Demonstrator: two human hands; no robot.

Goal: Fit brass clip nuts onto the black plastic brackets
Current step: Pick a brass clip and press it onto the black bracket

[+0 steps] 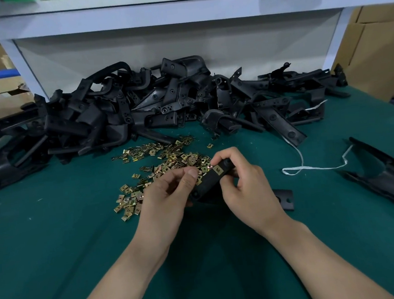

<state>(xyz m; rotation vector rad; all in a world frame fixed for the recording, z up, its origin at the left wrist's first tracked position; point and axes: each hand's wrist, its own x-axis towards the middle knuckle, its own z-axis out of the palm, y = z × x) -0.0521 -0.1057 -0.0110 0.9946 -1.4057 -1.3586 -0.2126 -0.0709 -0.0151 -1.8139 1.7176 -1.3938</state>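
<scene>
At the centre of the frame both hands hold one black bracket (208, 183) above the green counter (56, 245). The right hand (244, 185) curls round its upper end and the left hand (169, 197) pinches its lower edge; whether it hides a nut I cannot tell. A brass clip nut (217, 170) sits on the bracket. Pushed crooked, it could skew or spring off into the loose nuts (134, 202) beneath.

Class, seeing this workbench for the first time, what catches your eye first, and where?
A heap of black brackets fills the back of the green table. Before it glitter brass clip nuts; at centre the left hand and right hand hold one bracket, a nut on it.
</scene>
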